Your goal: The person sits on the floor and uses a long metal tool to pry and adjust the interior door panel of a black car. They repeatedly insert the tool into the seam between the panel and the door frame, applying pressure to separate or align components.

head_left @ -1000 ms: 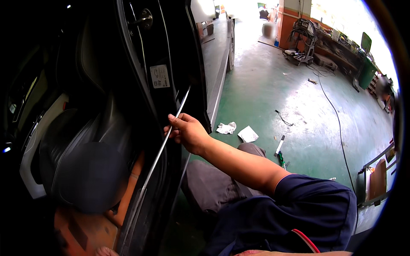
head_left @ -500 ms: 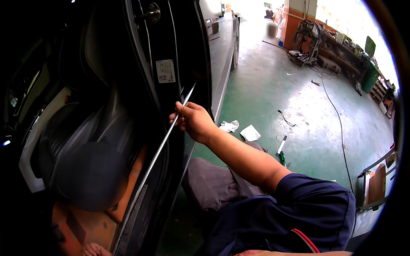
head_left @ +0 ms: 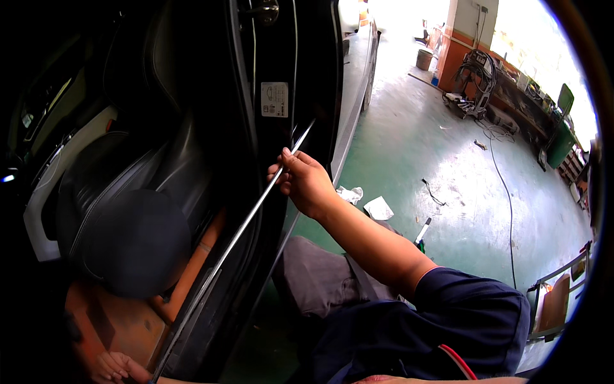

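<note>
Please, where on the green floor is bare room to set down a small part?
Bare: green floor beyond the white papers, left of the short dark wire; also between this wire and the long cable. Crowded: beside the trousers, where the papers and a pale stick lie, and around the right hand, holding a thin rod.

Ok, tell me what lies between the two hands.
In the head view, a slim metal rod slants down from the right hand toward the left hand; contact there is unclear.

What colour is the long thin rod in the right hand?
The rod is shiny silver; the head view shows it best.
</note>
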Motion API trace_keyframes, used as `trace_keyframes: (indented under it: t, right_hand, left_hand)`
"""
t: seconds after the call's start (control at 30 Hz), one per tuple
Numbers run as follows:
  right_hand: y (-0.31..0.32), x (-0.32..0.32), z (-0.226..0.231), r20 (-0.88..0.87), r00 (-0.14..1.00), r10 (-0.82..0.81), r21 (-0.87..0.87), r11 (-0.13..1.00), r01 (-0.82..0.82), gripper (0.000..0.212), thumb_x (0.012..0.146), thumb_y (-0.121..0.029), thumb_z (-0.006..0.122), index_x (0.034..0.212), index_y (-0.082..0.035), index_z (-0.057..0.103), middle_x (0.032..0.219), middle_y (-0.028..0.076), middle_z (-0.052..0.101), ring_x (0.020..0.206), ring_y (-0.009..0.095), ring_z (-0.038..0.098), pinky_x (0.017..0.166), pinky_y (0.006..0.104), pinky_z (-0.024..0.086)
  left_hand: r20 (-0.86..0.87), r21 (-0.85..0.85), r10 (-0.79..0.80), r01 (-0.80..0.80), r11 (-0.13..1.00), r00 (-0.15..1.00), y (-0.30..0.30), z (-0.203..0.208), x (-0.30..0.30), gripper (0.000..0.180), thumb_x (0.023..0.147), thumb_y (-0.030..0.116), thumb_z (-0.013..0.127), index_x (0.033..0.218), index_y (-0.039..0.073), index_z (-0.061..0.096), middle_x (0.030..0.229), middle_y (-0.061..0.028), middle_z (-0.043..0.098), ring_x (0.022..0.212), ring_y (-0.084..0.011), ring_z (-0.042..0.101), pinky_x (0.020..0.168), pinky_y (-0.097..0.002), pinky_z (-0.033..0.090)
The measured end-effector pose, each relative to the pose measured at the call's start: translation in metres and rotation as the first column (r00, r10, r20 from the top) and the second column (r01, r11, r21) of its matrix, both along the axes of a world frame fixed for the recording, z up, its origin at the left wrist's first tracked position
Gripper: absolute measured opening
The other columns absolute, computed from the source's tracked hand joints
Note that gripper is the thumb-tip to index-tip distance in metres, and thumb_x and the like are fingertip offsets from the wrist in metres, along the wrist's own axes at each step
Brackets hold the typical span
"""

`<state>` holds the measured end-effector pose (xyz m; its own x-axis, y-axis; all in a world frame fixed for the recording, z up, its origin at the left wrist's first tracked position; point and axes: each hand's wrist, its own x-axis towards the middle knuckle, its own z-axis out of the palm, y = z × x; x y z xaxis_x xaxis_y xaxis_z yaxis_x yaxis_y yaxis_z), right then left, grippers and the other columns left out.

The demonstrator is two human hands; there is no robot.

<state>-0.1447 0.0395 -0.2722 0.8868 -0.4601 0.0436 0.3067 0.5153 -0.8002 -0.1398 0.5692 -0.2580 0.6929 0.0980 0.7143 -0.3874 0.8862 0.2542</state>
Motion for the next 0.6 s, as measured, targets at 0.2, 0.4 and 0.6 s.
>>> trace_keyframes:
  t: [0.2, 0.4, 0.6]
  right_hand:
    - [-0.002, 0.003, -0.001, -0.047, 0.998, -0.037, -0.015, 0.999, 0.036, 0.028, 0.105, -0.035, 0.059, 0.103, -0.008, 0.054, 0.091, 0.009, 0.070, 0.075, 0.015, 0.066, 0.060, 0.0253, 0.047]
    - [0.000, 0.002, 0.008, -0.113, 0.993, -0.027, -0.049, 0.999, 0.022, 0.029, 0.104, -0.034, 0.060, 0.105, -0.006, 0.052, 0.093, 0.012, 0.071, 0.072, 0.015, 0.066, 0.059, 0.0258, 0.046]
    - [-0.004, 0.005, 0.011, -0.125, 0.992, -0.021, 0.051, 0.998, 0.028, 0.027, 0.104, -0.030, 0.060, 0.107, -0.004, 0.053, 0.094, 0.013, 0.070, 0.070, 0.017, 0.066, 0.059, 0.0271, 0.047]
  left_hand:
    - [-0.105, -0.014, -0.010, 0.008, 1.000, 0.994, 0.010, -0.020, 0.009, 0.050, 0.107, 0.044, 0.043, 0.081, 0.003, 0.059, 0.066, -0.0070, 0.051, 0.056, -0.0185, 0.046, 0.055, -0.0323, 0.039]
    - [-0.159, 0.062, -0.107, 0.118, 0.991, 0.981, 0.037, -0.046, 0.025, 0.047, 0.104, 0.043, 0.047, 0.083, 0.004, 0.062, 0.070, -0.0065, 0.053, 0.061, -0.0192, 0.049, 0.058, -0.0336, 0.040]
    - [-0.123, 0.214, -0.136, 0.160, 0.964, 0.983, 0.058, 0.009, 0.038, 0.050, 0.102, 0.048, 0.048, 0.080, 0.005, 0.060, 0.071, -0.0071, 0.051, 0.063, -0.0206, 0.046, 0.058, -0.0341, 0.037]
